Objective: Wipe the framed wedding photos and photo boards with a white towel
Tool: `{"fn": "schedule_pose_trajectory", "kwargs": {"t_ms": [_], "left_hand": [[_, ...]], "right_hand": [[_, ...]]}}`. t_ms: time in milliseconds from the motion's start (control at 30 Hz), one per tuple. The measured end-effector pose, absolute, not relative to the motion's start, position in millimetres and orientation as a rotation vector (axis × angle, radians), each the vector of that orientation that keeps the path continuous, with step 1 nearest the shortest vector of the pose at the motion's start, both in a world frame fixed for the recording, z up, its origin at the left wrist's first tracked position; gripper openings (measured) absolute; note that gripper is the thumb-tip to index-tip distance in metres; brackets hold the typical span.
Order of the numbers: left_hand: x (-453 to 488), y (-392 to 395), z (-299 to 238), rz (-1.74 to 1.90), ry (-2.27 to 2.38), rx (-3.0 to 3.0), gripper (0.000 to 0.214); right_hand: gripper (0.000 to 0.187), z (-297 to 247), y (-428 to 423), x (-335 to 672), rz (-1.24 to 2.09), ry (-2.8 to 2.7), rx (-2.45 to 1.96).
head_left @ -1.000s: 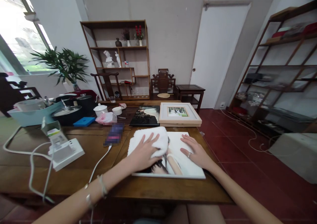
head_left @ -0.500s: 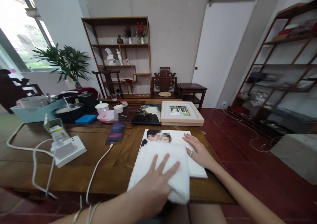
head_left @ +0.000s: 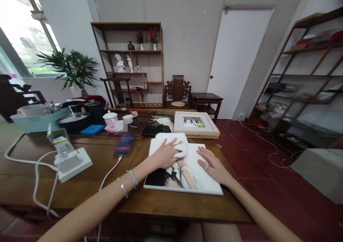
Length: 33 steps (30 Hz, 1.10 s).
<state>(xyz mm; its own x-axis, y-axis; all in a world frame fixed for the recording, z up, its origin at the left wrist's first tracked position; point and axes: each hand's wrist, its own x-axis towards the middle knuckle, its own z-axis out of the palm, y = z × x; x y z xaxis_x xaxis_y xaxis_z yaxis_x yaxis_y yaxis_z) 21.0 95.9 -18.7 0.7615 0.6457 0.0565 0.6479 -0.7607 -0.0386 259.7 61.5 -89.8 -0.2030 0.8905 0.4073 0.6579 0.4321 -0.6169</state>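
A photo panel (head_left: 187, 183) with a white border lies flat on the wooden table in front of me. The picture shows people in dark and white clothing. Across its upper left part rests a folded white towel (head_left: 158, 142), which hides that part of the print. My left hand (head_left: 167, 153) presses on the towel from above, fingers spread. On the panel's white right side lies my right hand (head_left: 213, 165), palm down with fingers stretched out and a ring on one finger. Nothing is held in it.
Behind the panel lie a dark photo panel (head_left: 157, 124) and a light wooden picture frame (head_left: 197, 124). To the left are a phone (head_left: 124, 144) on a white cable, an open white box (head_left: 72, 163), a blue box (head_left: 92, 129), a lidded cup (head_left: 109, 117) and pots.
My left hand has slid the towel away from me, toward the panel's far left corner. The panel's lower part now shows. My right hand has stayed nearly in place.
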Motion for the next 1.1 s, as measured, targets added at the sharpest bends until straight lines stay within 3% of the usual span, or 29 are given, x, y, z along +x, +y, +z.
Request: {"fn": "schedule_pose_trajectory", "kwargs": {"t_ms": [433,667,833,1100], "left_hand": [[42.0,-25.4,-28.2,-0.029,-0.799,-2.985,0.027],[56.0,36.5,-22.3,-0.112,-1.185,-2.858,0.031],[82.8,78.9,-24.1,-0.126,-1.161,-2.838,0.033],[100.8,22.2,-29.0,-0.001,-0.855,-2.894,0.028]], "right_hand": [[0.037,-88.7,62.3,260.3,0.432,-1.917,-1.245],[0.045,-84.6,60.6,257.5,0.476,-1.881,-1.333],[0.049,-82.6,59.9,258.3,0.555,-1.665,-1.276],[0.057,-81.1,60.1,264.6,0.651,-1.584,-1.287]]}}
